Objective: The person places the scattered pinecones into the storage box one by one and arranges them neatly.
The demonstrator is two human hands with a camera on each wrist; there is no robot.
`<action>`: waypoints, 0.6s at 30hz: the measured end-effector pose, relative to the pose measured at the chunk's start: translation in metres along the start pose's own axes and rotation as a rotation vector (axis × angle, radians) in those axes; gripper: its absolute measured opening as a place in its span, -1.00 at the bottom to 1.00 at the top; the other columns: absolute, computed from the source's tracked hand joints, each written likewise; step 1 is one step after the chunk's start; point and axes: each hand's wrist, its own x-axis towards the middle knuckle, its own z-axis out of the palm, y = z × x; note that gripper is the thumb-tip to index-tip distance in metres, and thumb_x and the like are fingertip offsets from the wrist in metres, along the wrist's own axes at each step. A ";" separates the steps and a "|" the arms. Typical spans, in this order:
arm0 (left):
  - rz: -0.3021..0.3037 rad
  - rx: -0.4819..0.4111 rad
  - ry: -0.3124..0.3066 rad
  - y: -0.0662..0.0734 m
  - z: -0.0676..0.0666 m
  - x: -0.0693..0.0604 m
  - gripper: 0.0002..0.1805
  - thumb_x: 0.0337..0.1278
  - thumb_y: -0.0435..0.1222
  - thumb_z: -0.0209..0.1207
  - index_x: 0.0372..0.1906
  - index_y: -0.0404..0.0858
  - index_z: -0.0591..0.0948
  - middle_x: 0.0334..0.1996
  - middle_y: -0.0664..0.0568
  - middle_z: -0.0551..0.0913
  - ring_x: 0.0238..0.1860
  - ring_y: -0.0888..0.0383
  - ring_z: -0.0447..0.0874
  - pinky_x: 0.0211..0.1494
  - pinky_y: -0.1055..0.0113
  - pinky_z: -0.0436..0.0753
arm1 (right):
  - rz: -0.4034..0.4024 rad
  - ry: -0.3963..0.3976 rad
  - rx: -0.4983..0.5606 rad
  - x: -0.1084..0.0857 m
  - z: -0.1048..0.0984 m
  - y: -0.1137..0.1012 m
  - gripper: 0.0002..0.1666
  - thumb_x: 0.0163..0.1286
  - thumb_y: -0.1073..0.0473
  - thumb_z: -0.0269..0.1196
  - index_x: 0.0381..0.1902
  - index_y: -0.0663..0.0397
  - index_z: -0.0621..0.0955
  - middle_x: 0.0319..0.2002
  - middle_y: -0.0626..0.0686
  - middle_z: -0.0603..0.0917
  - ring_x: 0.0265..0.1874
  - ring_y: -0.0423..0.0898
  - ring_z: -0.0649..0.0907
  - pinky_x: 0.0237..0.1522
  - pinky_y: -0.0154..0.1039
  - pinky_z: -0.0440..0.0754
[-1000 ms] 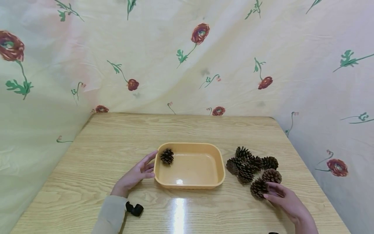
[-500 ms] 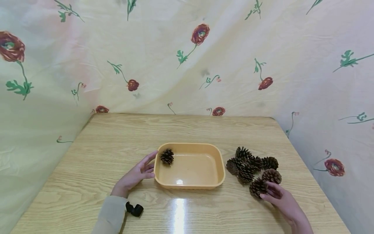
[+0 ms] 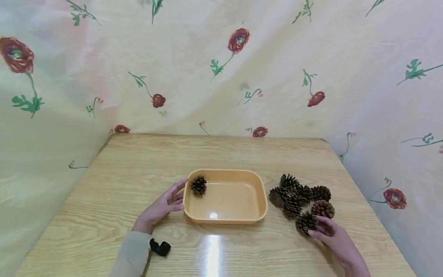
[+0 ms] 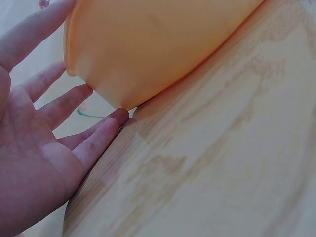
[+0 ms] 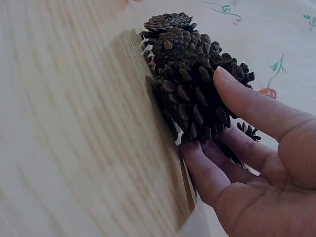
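Note:
My left hand [image 3: 162, 206] rests its spread, fairly straight fingers against the left side of a pale orange plastic tub [image 3: 226, 221]. In the left wrist view those fingers [image 4: 66, 106] touch the tub's outer wall [image 4: 148, 54]. One small pine cone [image 3: 199, 186] lies inside, at the tub's left end. To the right, my right hand [image 3: 337, 239] holds the nearest pine cone [image 3: 306, 223] of a group on the table. The right wrist view shows the thumb on one side of that cone [image 5: 192, 101] and the fingers on the other.
Several other pine cones [image 3: 293, 203] lie bunched right of the tub, one [image 3: 323, 209] just behind the held cone. The wooden table [image 3: 131, 169] is bounded by a flower-patterned cloth [image 3: 194, 69]. A black strap piece [image 3: 160, 247] sits at the left wrist.
My right hand has shifted slightly left, and its fingers have settled round the nearest pine cone, which has barely moved. My left hand and the tub stay in place.

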 end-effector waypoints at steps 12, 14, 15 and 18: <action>0.010 -0.009 -0.005 0.002 0.001 0.000 -0.04 0.18 -0.42 0.21 0.56 -0.14 -0.08 0.56 -0.21 -0.18 0.48 -0.36 0.00 0.40 0.47 0.35 | -0.041 0.026 -0.067 -0.006 -0.008 -0.004 -0.06 0.38 0.07 0.25 0.45 0.44 0.04 0.41 0.50 0.13 -0.19 -0.77 0.28 -0.10 -0.67 0.50; 0.009 -0.011 -0.005 0.002 0.001 0.000 -0.04 0.18 -0.42 0.21 0.56 -0.13 -0.08 0.56 -0.20 -0.18 0.48 -0.36 0.00 0.40 0.47 0.35 | -0.059 0.036 -0.061 -0.007 -0.008 -0.006 -0.07 0.37 0.09 0.25 0.44 0.46 0.05 0.39 0.51 0.15 -0.20 -0.78 0.29 -0.11 -0.67 0.51; 0.009 -0.014 -0.006 0.002 0.001 0.000 -0.04 0.18 -0.42 0.21 0.56 -0.13 -0.08 0.56 -0.20 -0.18 0.48 -0.36 -0.01 0.40 0.46 0.34 | -0.061 0.036 -0.055 -0.007 -0.008 -0.008 -0.07 0.37 0.09 0.25 0.44 0.46 0.05 0.39 0.50 0.16 -0.21 -0.78 0.30 -0.11 -0.66 0.52; 0.010 -0.018 -0.007 0.002 0.001 0.000 -0.04 0.19 -0.42 0.21 0.56 -0.13 -0.08 0.56 -0.20 -0.18 0.49 -0.35 -0.02 0.41 0.46 0.34 | -0.043 0.024 -0.034 -0.007 -0.007 -0.015 -0.05 0.38 0.05 0.24 0.45 0.43 0.04 0.40 0.46 0.17 -0.21 -0.77 0.31 -0.10 -0.65 0.52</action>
